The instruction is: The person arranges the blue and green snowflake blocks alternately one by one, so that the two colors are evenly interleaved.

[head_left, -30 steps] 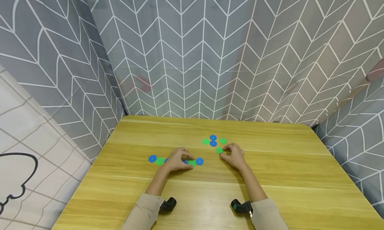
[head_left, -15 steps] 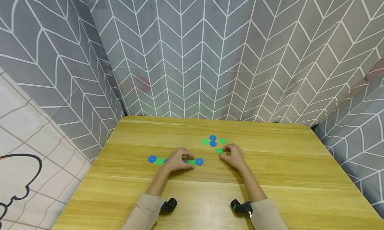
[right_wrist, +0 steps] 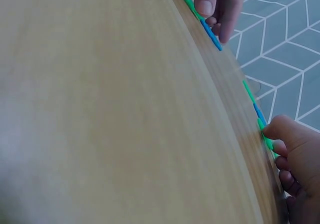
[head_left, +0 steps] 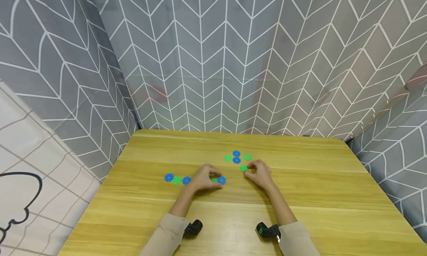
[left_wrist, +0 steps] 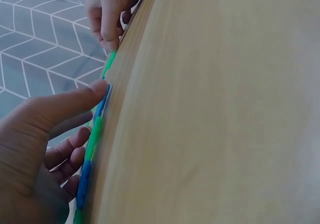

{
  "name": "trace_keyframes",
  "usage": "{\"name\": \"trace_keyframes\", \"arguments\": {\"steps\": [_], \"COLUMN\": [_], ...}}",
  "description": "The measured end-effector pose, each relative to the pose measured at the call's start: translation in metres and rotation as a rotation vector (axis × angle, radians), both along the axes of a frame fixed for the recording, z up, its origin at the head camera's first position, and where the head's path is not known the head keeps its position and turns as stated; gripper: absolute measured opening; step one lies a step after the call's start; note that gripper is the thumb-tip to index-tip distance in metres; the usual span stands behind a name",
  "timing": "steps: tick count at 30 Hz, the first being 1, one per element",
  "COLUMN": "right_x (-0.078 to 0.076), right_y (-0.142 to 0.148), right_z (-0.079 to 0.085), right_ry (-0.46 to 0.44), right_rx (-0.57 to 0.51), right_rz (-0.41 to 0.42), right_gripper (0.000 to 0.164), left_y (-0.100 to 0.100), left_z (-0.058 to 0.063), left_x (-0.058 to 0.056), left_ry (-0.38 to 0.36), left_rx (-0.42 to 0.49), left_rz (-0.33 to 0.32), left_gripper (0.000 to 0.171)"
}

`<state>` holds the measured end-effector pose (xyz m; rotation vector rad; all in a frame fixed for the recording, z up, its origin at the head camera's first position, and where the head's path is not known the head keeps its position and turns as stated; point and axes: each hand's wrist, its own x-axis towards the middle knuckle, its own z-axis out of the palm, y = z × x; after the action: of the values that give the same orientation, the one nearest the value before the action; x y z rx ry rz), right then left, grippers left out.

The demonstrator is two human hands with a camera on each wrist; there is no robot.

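My left hand point(head_left: 202, 179) is over a row of notched plastic flake discs, its thumb and index finger spread on either side of the blue end disc point(head_left: 221, 180). No firm grip on it shows. A green disc point(head_left: 214, 180) lies partly under that hand, and the rest of the row there is hidden. My right hand point(head_left: 261, 174) pinches the edge of a single green disc point(head_left: 243, 168) between thumb and index finger. In the right wrist view the right thumb touches that green disc point(right_wrist: 265, 135), which lies flat on the table.
Beyond the right hand lie two blue discs point(head_left: 236, 160) between a green disc point(head_left: 228, 158) and another green disc point(head_left: 247, 157). The row's left end shows a blue disc point(head_left: 169, 177). A patterned curtain point(head_left: 207, 63) hangs behind the wooden table point(head_left: 300, 196).
My left hand has slid right along the row to the blue end disc, uncovering a blue disc behind it. The right hand has stayed at its green disc.
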<state>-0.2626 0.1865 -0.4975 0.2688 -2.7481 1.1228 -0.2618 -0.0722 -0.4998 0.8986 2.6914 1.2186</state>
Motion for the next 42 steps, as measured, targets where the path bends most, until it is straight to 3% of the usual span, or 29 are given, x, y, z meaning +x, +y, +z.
{"name": "trace_keyframes", "arguments": {"steps": [17,31,42], "right_x": [0.000,0.004,0.016], "right_y": [0.001,0.002,-0.016], "right_z": [-0.001,-0.002,-0.003], "right_ry": [0.006,0.065,0.081], "right_rx": [0.000,-0.023,0.001], "right_rz": [-0.006,0.017,0.144], "right_gripper": [0.021,0.020,0.017], "left_y": [0.001,0.001,0.001], "left_z": [0.001,0.002,0.002], "left_x": [0.001,0.001,0.002], "left_ry": [-0.014,-0.021,-0.030], "left_rx": [0.000,-0.003,0.009], "left_rz": [0.010,0.010,0.014], "left_gripper": [0.027,0.026,0.026]}}
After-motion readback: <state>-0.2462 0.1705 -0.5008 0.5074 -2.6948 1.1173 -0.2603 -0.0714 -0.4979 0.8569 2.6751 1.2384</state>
